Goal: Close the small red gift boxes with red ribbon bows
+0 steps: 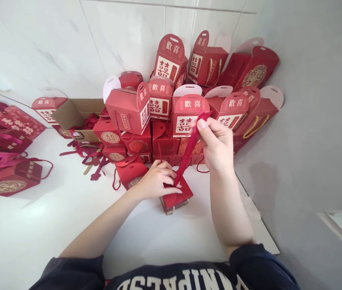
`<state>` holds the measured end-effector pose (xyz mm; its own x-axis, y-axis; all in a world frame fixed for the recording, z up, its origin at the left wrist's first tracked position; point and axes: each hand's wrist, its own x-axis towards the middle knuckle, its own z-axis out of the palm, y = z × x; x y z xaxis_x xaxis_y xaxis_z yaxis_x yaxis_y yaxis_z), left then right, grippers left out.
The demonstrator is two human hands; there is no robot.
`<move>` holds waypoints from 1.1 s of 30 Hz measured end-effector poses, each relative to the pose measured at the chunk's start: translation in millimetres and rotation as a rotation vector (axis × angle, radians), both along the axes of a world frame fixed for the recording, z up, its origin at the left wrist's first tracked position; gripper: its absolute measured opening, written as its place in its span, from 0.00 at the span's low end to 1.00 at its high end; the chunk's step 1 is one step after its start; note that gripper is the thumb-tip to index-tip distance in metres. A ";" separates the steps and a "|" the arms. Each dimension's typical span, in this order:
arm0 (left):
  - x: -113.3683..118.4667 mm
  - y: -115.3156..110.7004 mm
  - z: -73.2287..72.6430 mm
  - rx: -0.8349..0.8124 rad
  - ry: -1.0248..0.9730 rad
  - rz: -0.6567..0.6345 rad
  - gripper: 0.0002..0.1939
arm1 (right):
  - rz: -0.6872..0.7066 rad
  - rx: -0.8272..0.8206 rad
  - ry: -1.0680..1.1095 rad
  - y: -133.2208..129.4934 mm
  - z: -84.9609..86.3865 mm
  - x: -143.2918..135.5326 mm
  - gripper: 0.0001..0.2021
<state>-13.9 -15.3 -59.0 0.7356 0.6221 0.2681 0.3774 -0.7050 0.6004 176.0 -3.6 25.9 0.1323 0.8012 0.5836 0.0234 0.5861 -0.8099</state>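
A small red gift box [183, 195] with a gold cord at its lower edge sits on the white table in front of me. My left hand [161, 180] rests on its top, fingers curled in around the base of a dark pink ribbon [188, 155]. From there the ribbon runs up, stretched, to my right hand [219, 143], which pinches its upper end between thumb and fingers above the box. What exactly lies between the left fingers is partly hidden; they close on the ribbon where it meets the box top.
Stacked red gift boxes [190, 117] with white labels stand against the tiled wall. An open cardboard box [80, 108] holds red pieces, and loose ribbons [94, 155] lie before it. More ribboned boxes [11, 177] are at the left. A grey wall [303, 133] bounds the right.
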 end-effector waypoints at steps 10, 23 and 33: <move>-8.6 20.2 -31.8 -0.291 -0.240 -0.023 0.12 | -0.118 0.034 0.006 -15.0 0.0 3.0 0.13; -1.1 18.9 -27.3 -0.449 -0.290 -0.103 0.08 | -0.151 0.062 -0.099 -35.5 12.4 -2.5 0.11; 0.9 15.5 -27.7 -0.426 -0.256 -0.103 0.09 | 0.057 -0.036 -0.299 -17.3 2.5 -22.5 0.15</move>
<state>-13.0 0.2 -86.7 0.7430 0.6429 0.1860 0.1216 -0.4029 0.9071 153.5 -20.8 28.4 -0.0867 0.8231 0.5612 0.2322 0.5645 -0.7921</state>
